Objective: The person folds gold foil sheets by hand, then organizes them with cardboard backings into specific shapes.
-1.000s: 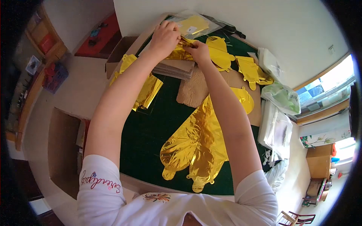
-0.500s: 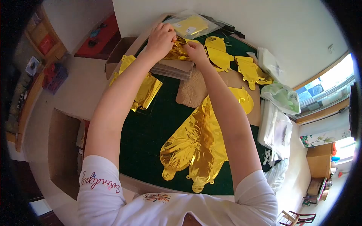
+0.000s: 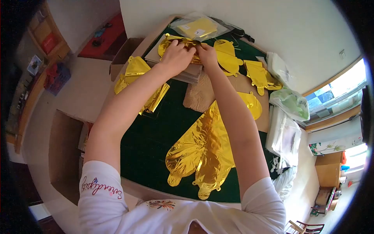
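Observation:
A crinkled gold foil piece (image 3: 165,46) lies over a stack of cardboard (image 3: 191,74) at the back of the table. My left hand (image 3: 177,58) rests on this foil with its fingers curled and partly apart. At the foil's right end my right hand (image 3: 206,54) pinches the edge between thumb and fingers. Beside my right hand lies a flat gold foil shape (image 3: 228,56). Another folded gold foil (image 3: 136,68) sits left of the cardboard, partly behind my left forearm. A large gold foil balloon (image 3: 210,144) spreads across the table's near middle.
The dark green table (image 3: 144,156) carries brown paper (image 3: 198,93), a clear bag with gold foil (image 3: 200,27) at the back, and more gold foil (image 3: 257,74) at right. Plastic bags (image 3: 290,103) line the right edge. An open cardboard box (image 3: 66,148) stands left.
My left hand has moved right and toward me, closer to my right hand, and its fingers have loosened. More of the gold foil now shows at the left end of the cardboard stack.

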`<state>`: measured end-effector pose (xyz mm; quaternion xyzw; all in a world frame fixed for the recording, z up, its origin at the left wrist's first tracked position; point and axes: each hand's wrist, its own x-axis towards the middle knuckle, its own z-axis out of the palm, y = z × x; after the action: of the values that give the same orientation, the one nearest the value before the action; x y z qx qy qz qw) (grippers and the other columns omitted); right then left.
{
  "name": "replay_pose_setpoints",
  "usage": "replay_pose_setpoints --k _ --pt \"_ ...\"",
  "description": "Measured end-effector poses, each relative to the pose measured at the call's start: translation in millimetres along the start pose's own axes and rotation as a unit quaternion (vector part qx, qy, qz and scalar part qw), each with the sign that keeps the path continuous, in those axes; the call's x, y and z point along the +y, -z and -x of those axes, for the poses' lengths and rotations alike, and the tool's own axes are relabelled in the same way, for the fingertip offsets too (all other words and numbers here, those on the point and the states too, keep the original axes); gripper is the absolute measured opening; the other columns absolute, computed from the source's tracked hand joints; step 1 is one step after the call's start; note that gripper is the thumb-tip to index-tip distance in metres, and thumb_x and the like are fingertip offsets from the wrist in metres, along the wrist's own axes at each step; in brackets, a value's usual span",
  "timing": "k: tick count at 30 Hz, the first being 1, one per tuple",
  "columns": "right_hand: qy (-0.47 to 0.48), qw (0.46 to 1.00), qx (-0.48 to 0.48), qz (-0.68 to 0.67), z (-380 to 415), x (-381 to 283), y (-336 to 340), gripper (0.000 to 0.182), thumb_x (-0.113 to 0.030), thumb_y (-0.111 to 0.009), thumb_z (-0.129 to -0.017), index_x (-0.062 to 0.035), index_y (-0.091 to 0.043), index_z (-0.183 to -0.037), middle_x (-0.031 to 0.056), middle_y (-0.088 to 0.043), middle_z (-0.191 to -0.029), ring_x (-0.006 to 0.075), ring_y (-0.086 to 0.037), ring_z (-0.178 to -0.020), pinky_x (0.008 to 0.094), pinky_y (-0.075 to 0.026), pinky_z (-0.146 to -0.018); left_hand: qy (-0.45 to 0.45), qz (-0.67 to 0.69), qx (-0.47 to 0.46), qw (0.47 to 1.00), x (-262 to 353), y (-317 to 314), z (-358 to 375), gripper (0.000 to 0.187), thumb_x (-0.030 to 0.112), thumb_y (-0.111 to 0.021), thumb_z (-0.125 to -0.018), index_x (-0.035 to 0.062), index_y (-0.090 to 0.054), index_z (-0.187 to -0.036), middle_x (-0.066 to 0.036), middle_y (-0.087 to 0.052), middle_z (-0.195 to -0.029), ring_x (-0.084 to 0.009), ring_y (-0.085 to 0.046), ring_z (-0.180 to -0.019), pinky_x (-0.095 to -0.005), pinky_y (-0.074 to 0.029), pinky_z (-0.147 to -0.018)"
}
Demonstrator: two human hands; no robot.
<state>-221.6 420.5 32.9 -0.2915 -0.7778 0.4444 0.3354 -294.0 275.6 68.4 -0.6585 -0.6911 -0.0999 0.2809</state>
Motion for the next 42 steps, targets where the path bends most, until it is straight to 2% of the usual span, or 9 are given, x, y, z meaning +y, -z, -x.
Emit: replay_pose_setpoints --k 8,11,16,18,20,26,30,34,42 --pt "-0.016 0.997 0.016 -0.076 10 -13 12 0.022 -0.017 -0.056 -0.089 0.0031 -0.062 -0.092 0.0043 -0.060 -0.071 0.0118 -0.050 -0.064 0.0299 -0.040 -0.059 0.144 0.031 -0.116 0.982 -14 -19 -12 0.016 0.016 -0.055 -0.084 0.0045 -0.060 -0.095 -0.012 -0.066 -0.086 -0.0282 -0.062 -0.088 -0.0389 -0.042 -0.086" --pt "0.001 0.997 0.014 -0.076 5 -14 14 0.021 -0.017 -0.055 -0.090 0.0026 -0.062 -0.092 0.0055 -0.061 -0.072 0.0127 -0.050 -0.064 0.0302 -0.041 -0.060 -0.011 -0.088 -0.033 0.996 -20 -33 -10 0.021 0.016 -0.052 -0.085 0.0046 -0.062 -0.100 -0.013 -0.066 -0.095 -0.0281 -0.062 -0.096 -0.0429 -0.042 -0.089" --pt "0.037 0.999 0.032 -0.017 -18 -9 28 0.021 -0.018 -0.055 -0.090 0.0022 -0.061 -0.093 0.0076 -0.062 -0.074 0.0143 -0.050 -0.066 0.0319 -0.042 -0.063 0.173 0.033 -0.277 0.945 -8 -21 -23 0.040 0.031 -0.045 -0.092 0.0115 -0.053 -0.126 -0.013 -0.050 -0.132 -0.0309 -0.042 -0.126 -0.0582 -0.031 -0.100" --pt "0.119 0.986 0.114 -0.029 -32 -5 43 0.024 -0.020 -0.056 -0.090 0.0028 -0.061 -0.093 0.0098 -0.063 -0.077 0.0151 -0.051 -0.068 0.0340 -0.044 -0.064 0.196 0.063 -0.260 0.944 -13 -33 -18 0.044 0.037 -0.042 -0.093 0.0160 -0.047 -0.132 -0.013 -0.043 -0.138 -0.0330 -0.036 -0.130 -0.0608 -0.029 -0.100" --pt "0.062 0.988 0.141 0.005 -22 -46 73 0.027 -0.025 -0.058 -0.091 -0.0007 -0.064 -0.102 0.0053 -0.065 -0.085 0.0123 -0.053 -0.069 0.0265 -0.042 -0.063 0.220 0.092 -0.245 0.940 -23 -49 -11 0.049 0.043 -0.038 -0.095 0.0205 -0.041 -0.138 -0.013 -0.036 -0.144 -0.0351 -0.030 -0.134 -0.0634 -0.027 -0.101" --pt "0.028 0.956 0.294 -0.006 -110 -23 218 0.051 -0.038 -0.060 -0.090 -0.0027 -0.052 -0.126 0.0069 -0.063 -0.092 0.0188 -0.056 -0.074 0.0362 -0.048 -0.067 0.234 0.091 -0.268 0.930 -38 -55 -9 0.054 0.051 -0.030 -0.095 0.0253 -0.033 -0.142 -0.010 -0.027 -0.150 -0.0380 -0.023 -0.137 -0.0577 -0.025 -0.107" --pt "0.073 0.897 0.315 -0.303 -104 -51 315 0.044 -0.035 -0.065 -0.085 -0.0096 -0.055 -0.121 0.0098 -0.059 -0.105 0.0263 -0.057 -0.093 0.0433 -0.051 -0.074 0.256 0.088 -0.279 0.921 -37 -50 -11 0.055 0.051 -0.030 -0.095 0.0253 -0.032 -0.143 -0.010 -0.026 -0.150 -0.0383 -0.024 -0.136 -0.0559 -0.025 -0.107" --pt "0.079 0.922 0.346 -0.156 -117 -27 453 0.048 -0.031 -0.058 -0.090 -0.0098 -0.044 -0.131 0.0098 -0.051 -0.127 0.0293 -0.052 -0.113 0.0440 -0.050 -0.087 0.275 0.086 -0.287 0.914 -37 -48 -15 0.055 0.051 -0.030 -0.095 0.0249 -0.031 -0.143 -0.010 -0.026 -0.150 -0.0390 -0.025 -0.136 -0.0559 -0.025 -0.108" --pt "0.102 0.869 0.416 -0.246 -7 -88 503 0.040 -0.022 -0.056 -0.092 -0.0032 -0.048 -0.126 0.0096 -0.054 -0.118 0.0260 -0.054 -0.107 0.0374 -0.049 -0.086 0.300 0.061 -0.332 0.892 -36 -40 -27 0.056 0.051 -0.030 -0.095 0.0245 -0.031 -0.143 -0.010 -0.025 -0.150 -0.0396 -0.025 -0.136 -0.0569 -0.025 -0.107"
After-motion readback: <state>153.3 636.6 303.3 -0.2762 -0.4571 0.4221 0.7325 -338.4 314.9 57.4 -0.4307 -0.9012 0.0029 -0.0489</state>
